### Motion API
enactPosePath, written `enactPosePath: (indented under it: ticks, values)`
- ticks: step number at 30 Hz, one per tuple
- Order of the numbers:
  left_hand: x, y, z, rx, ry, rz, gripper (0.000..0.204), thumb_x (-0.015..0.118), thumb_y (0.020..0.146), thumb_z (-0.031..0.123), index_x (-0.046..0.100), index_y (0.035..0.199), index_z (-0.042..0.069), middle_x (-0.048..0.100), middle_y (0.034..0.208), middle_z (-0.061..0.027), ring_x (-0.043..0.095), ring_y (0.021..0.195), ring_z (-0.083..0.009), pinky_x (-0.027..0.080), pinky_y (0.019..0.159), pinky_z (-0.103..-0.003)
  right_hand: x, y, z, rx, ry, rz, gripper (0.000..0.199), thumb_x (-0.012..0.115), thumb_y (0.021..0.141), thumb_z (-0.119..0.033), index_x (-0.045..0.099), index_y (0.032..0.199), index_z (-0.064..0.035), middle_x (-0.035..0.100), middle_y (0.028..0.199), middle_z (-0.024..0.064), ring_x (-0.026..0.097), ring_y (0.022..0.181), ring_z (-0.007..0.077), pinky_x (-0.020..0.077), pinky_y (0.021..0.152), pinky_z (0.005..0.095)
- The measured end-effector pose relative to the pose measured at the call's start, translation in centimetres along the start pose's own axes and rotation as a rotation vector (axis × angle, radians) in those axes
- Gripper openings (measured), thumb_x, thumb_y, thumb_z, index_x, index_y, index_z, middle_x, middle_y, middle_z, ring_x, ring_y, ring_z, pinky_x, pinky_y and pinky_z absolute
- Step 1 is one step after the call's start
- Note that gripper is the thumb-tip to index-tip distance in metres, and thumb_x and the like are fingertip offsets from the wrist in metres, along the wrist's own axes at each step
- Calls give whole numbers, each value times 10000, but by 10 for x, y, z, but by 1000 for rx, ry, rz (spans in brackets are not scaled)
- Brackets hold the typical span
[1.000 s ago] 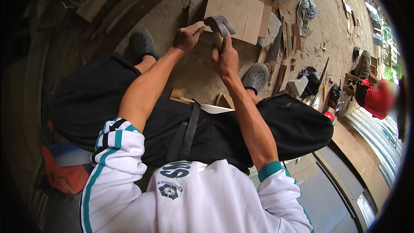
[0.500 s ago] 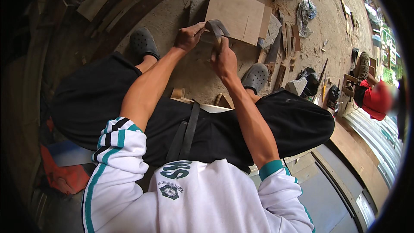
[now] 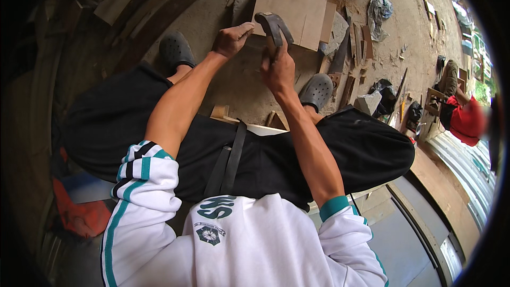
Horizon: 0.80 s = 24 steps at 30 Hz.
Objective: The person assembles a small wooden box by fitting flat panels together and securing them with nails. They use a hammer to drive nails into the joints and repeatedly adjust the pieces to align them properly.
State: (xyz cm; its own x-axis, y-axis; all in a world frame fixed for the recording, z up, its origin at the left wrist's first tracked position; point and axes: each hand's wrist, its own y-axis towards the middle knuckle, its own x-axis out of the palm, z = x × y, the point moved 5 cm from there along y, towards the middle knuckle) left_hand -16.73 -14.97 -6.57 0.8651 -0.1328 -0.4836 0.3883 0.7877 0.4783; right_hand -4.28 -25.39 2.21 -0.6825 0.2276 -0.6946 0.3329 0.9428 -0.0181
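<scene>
My right hand (image 3: pixel 279 72) is wrapped round the handle of a claw hammer (image 3: pixel 272 24), its dark metal head pointing away from me over the near edge of a light-brown wooden panel (image 3: pixel 289 5). At the panel's near left corner, my left hand (image 3: pixel 231 41) is closed in a pinch. Whatever its fingertips hold, if anything, is too small to make out. The panel lies flat, with a thin line across its right part. A narrower wood piece (image 3: pixel 328 23) sticks out along its right side, and what supports the panel is mostly hidden.
Planks (image 3: pixel 154 10) are stacked at the far left. Right of the panel lie a handsaw (image 3: pixel 340 56), wood offcuts (image 3: pixel 366 41) and a crumpled plastic bag (image 3: pixel 379 13). My clogs (image 3: pixel 317 91) flank the work. A person in red (image 3: pixel 463 122) sits at the far right.
The hammer head has shifted slightly right and away from my left fingertips and now shows more clearly. My left hand stays pinched by the panel corner, nearly in place.
</scene>
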Motion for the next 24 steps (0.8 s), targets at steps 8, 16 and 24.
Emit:
enactPosePath:
  ticks: [8, 16, 24]
  values:
    - [-1, 0, -2, 43, 32, -28, 171, 687, 872, 128, 694, 1030, 62, 699, 991, -150, 696, 876, -305, 573, 715, -358, 2, 4, 10, 54, -34, -56, 349, 575, 853, -140, 423, 1158, -63, 644, 821, 291, 630, 769, 491, 488, 667, 566]
    - [-8, 27, -6, -262, 8, -347, 210, 649, 903, 214, 702, 1054, 78, 733, 889, -92, 722, 826, -248, 563, 721, -315, -2, -4, 35, 165, 14, 32, 348, 598, 852, -166, 505, 1168, -53, 648, 841, 273, 648, 780, 452, 503, 693, 487]
    - [-1, 51, -37, -510, -67, -203, 487, 705, 850, 407, 653, 1208, 82, 698, 1145, -130, 688, 1011, -254, 532, 874, -361, -5, -9, 29, 190, 50, 44, 329, 604, 846, -167, 527, 1144, -49, 637, 802, 246, 648, 735, 405, 497, 679, 462]
